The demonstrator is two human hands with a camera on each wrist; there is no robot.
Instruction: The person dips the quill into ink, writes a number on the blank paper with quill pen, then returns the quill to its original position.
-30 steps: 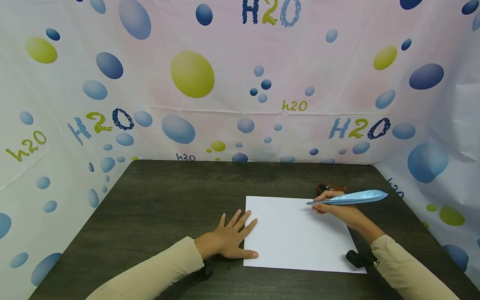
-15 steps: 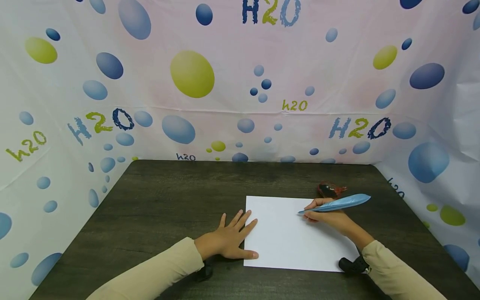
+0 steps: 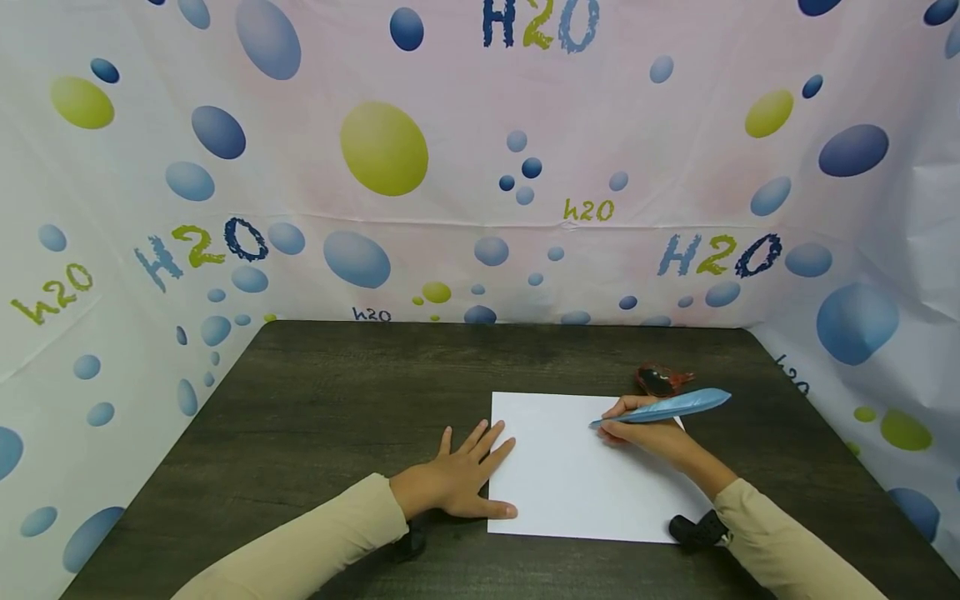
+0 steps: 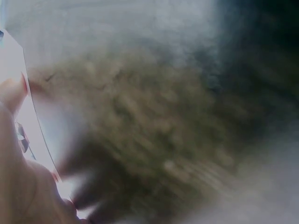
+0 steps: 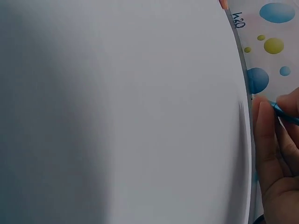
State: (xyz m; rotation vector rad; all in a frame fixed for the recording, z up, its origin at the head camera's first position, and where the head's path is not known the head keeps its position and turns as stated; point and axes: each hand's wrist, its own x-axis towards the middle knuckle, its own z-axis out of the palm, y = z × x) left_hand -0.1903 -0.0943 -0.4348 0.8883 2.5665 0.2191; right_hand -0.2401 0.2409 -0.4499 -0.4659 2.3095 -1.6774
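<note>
A white sheet of paper (image 3: 570, 492) lies on the dark wood-look table (image 3: 360, 400). My left hand (image 3: 454, 482) rests flat over its left edge, fingers spread and thumb near the lower left corner. A light-blue feather-shaped pen (image 3: 688, 404) is pinched between the thumb and fingers of my right hand (image 3: 652, 435). Its tip points left and down, close over the upper part of the sheet, while the feather end slants up to the right. In the right wrist view the pen's blue shaft (image 5: 286, 115) shows between thumb and fingers. No marks show on the paper.
A small shiny red-and-black object (image 3: 663, 380) sits behind the sheet's upper right corner. Black wrist cameras hang under both wrists; the right one (image 3: 696, 530) overlaps the sheet's lower right corner. A white backdrop (image 3: 450, 200) printed with bubbles surrounds the table. The left wrist view is mostly blurred.
My right hand has moved left and slightly toward me over the sheet with the feather pen, uncovering more of the red-and-black object. The left hand has stayed in place.
</note>
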